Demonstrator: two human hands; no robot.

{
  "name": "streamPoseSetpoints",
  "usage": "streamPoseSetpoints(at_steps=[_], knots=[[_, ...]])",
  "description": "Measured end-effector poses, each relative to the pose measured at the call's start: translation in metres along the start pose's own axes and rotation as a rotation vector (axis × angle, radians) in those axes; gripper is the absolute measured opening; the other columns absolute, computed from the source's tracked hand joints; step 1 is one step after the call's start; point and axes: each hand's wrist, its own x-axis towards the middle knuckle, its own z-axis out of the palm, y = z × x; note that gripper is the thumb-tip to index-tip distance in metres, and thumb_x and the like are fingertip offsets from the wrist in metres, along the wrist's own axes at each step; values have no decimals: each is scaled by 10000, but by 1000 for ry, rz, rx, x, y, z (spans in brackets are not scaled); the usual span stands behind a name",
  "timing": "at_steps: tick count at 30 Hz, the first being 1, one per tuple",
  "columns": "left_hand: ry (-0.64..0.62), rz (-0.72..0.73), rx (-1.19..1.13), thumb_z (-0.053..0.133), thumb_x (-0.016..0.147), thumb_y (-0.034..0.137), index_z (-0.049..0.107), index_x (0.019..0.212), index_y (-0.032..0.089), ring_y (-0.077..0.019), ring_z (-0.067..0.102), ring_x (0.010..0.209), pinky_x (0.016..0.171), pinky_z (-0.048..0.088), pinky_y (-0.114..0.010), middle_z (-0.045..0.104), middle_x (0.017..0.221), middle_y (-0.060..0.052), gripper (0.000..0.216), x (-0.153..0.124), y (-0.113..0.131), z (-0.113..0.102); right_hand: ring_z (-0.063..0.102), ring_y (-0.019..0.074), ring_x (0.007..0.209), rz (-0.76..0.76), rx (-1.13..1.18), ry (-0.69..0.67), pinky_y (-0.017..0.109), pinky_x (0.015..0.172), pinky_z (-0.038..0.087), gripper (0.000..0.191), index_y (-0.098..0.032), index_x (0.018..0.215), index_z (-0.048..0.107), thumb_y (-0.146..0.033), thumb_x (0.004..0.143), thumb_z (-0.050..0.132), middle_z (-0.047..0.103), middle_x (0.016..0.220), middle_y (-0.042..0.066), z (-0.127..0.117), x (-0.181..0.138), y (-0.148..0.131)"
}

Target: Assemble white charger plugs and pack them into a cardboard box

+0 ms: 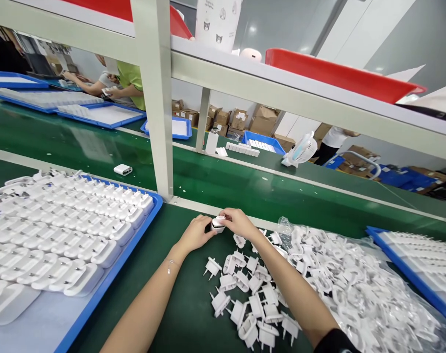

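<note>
My left hand (195,233) and my right hand (237,220) meet at the far edge of the green mat, both closed on one small white charger shell (218,224). Just below them lie several loose white plug pieces with metal prongs (252,299). A clear plastic bag heaped with white plastic parts (355,284) spreads out under my right forearm. On my left, a blue tray (114,274) holds rows of white charger shells (61,230).
A grey frame post (159,122) stands just behind my hands. Beyond it runs a green conveyor belt (245,189) carrying one white charger (122,169). Another blue tray (410,274) sits at right. People work across the belt at upper left; red bins rest overhead.
</note>
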Motion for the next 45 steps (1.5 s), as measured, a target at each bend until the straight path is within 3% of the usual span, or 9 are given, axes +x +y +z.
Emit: streamPoseSetpoints(at_steps=[10, 17, 27, 36, 41, 45], knots=[[-27, -9, -5, 587, 790, 341, 576, 856, 198, -233, 520, 869, 763, 394, -342, 623, 847, -36, 158, 1, 0, 0, 559, 141, 729, -27, -75, -16, 241, 664, 388, 110, -187, 854, 653, -168, 805, 556, 650, 856, 24, -5, -5, -9], [-28, -23, 3, 575, 808, 353, 584, 910, 196, -240, 512, 890, 777, 390, -351, 613, 872, -46, 187, 1, -1, 1, 566, 144, 718, -47, -187, -148, 233, 644, 364, 99, -178, 802, 664, -143, 783, 574, 659, 799, 23, -14, 8, -14], [-43, -20, 30, 588, 804, 321, 564, 921, 193, -235, 504, 894, 794, 386, -358, 614, 890, -45, 175, 0, 1, 2, 584, 189, 697, 71, -560, -304, 241, 527, 275, 67, -194, 753, 663, -145, 716, 637, 640, 737, 46, -20, 20, -38], [-61, -30, 34, 562, 818, 356, 547, 921, 192, -243, 505, 920, 792, 391, -367, 604, 885, -44, 194, 1, 2, 0, 636, 237, 782, 85, -805, -444, 253, 544, 353, 136, -200, 874, 661, -209, 797, 549, 676, 842, 86, -24, 21, -57], [-30, -11, -167, 539, 831, 347, 532, 1053, 207, -221, 541, 935, 839, 390, -357, 619, 1001, -44, 262, 1, 5, 1, 634, 233, 798, 106, -764, -453, 253, 545, 349, 160, -205, 898, 660, -191, 783, 549, 676, 863, 84, -26, 22, -54], [25, -61, -336, 508, 845, 303, 540, 904, 195, -175, 560, 828, 761, 420, -291, 618, 896, -23, 128, 3, 8, 3, 632, 228, 769, 101, -723, -403, 251, 534, 328, 155, -211, 887, 652, -199, 781, 540, 673, 827, 72, -23, 19, -49]])
